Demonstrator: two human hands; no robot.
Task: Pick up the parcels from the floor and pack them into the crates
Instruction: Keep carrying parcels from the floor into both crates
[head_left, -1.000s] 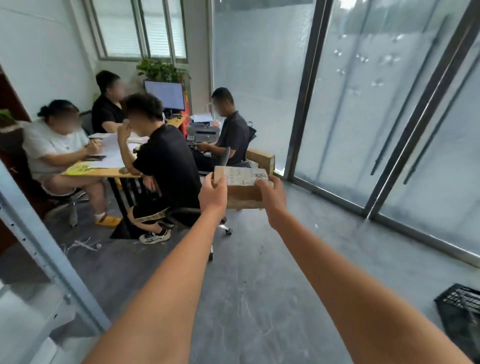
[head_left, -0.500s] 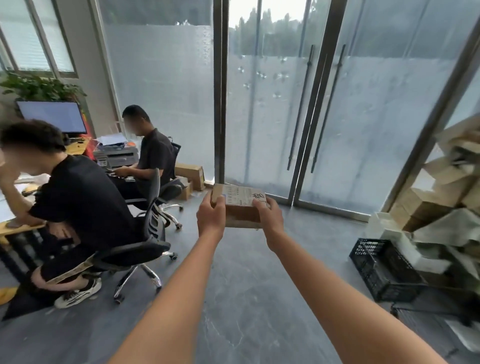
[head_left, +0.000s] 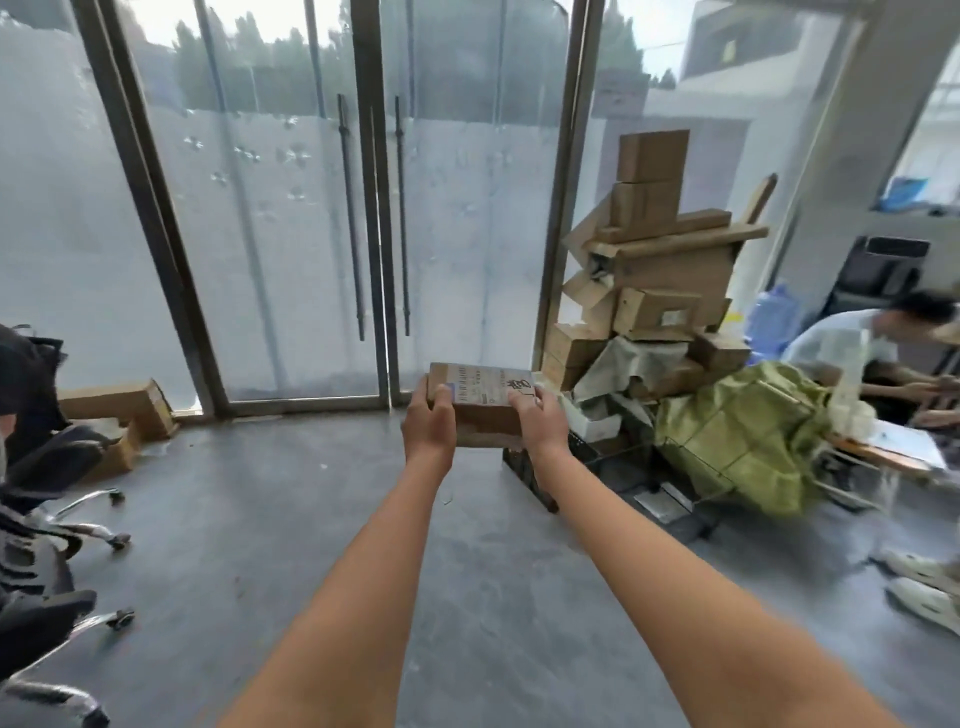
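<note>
A small brown cardboard parcel (head_left: 480, 400) with a white shipping label on top is held out in front of me at arm's length. My left hand (head_left: 431, 421) grips its left end, thumb on top. My right hand (head_left: 540, 418) grips its right end the same way. A black plastic crate (head_left: 530, 470) stands on the grey floor just below and right of the parcel, partly hidden by my right forearm.
A tall pile of cardboard boxes (head_left: 660, 270) leans beside the glass doors (head_left: 374, 218). A green sack (head_left: 743, 436) lies right of the crate. A person (head_left: 872, 338) bends at a table far right. Office chairs (head_left: 47, 467) and cartons (head_left: 124, 405) sit left.
My view has swung right, from the desk with seated people to the glass doors and the box pile. The parcel stays held in both hands; the black crate now sits right below it.
</note>
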